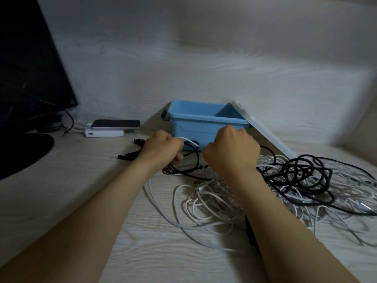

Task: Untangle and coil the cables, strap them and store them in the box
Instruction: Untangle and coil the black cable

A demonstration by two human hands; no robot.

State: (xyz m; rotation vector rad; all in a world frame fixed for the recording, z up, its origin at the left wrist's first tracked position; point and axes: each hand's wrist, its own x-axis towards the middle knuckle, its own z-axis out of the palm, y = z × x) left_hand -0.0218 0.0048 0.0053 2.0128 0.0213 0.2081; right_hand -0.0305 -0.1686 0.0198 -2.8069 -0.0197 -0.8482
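A white cable is gripped in the left hand; the right hand is fisted, its hold hidden, over a pale wood-grain surface.

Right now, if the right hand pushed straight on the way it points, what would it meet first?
Most likely the front wall of the blue box, just beyond the knuckles of the right hand. Depth is hard to judge from this one view, so the gap is unclear.
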